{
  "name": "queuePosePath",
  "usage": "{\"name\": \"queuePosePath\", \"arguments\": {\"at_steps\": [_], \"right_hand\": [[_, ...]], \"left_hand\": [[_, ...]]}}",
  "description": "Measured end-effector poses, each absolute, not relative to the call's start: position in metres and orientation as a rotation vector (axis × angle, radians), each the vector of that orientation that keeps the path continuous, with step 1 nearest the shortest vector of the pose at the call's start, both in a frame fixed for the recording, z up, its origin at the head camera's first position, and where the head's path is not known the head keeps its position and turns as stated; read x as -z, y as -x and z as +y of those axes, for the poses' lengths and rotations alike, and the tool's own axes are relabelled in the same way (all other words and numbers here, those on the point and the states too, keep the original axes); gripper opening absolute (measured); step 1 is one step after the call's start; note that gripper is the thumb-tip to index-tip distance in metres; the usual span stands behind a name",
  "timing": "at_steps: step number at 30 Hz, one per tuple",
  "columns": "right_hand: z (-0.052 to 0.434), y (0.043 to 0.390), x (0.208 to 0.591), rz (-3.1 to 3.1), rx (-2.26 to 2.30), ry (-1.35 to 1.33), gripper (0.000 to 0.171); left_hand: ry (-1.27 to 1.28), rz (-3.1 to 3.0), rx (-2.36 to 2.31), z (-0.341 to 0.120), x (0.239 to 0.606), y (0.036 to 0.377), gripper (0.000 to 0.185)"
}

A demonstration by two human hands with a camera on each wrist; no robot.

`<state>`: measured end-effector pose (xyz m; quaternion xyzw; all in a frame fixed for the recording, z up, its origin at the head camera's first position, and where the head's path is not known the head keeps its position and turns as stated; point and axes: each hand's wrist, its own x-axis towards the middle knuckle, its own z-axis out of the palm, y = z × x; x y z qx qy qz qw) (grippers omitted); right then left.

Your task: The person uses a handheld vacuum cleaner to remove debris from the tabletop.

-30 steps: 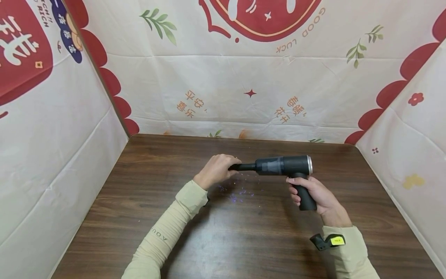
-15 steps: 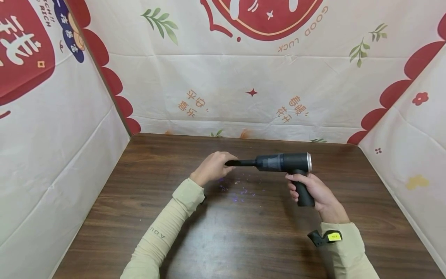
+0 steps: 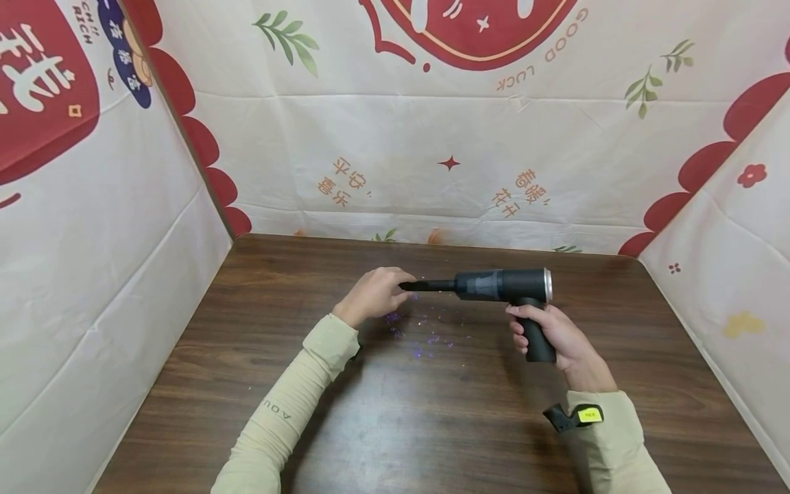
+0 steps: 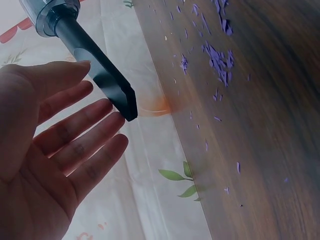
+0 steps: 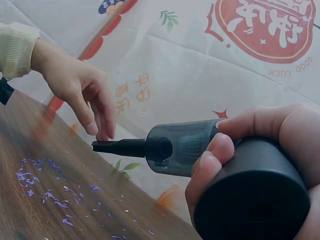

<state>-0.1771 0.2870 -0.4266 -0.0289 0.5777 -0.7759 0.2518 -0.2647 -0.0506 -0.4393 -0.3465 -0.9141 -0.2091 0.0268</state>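
Observation:
My right hand (image 3: 564,339) grips the handle of a black handheld vacuum cleaner (image 3: 524,285), fingers curled round it. The vacuum lies level above the table, its clear dust cup (image 5: 185,147) and narrow crevice nozzle (image 4: 102,72) pointing left. At the nozzle's tip is my left hand (image 3: 373,295), its fingers (image 4: 95,160) extended and loosely spread in the left wrist view. Thumb and fingertips lie close to the nozzle without curling round it; whether they touch it I cannot tell. Purple shavings (image 4: 220,62) are scattered on the table below.
The brown wood-grain table (image 3: 382,425) reaches back to a white printed cloth wall (image 3: 395,137). Similar cloth walls rise on the left (image 3: 123,261) and right (image 3: 740,274). A few pale specks lie among the shavings.
The left hand has slid left along the nozzle and loosened from it, so more of the nozzle shows. The vacuum has risen slightly in the head view, still in the right hand.

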Motion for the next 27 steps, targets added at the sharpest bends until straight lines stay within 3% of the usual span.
{"name": "queuePosePath", "arguments": {"at_steps": [13,21,27], "right_hand": [[0.284,0.190,0.417,1.637,2.101,0.049,0.007],[0.273,0.206,0.410,1.771,2.031,-0.054,0.027],[0.268,0.216,0.410,1.764,2.020,-0.086,0.027]], "left_hand": [[1.113,-2.957,0.672,-0.048,0.427,0.289,0.038],[1.073,-3.088,0.854,-0.052,0.425,0.310,0.053],[1.044,-3.105,0.918,-0.055,0.429,0.320,0.053]]}}
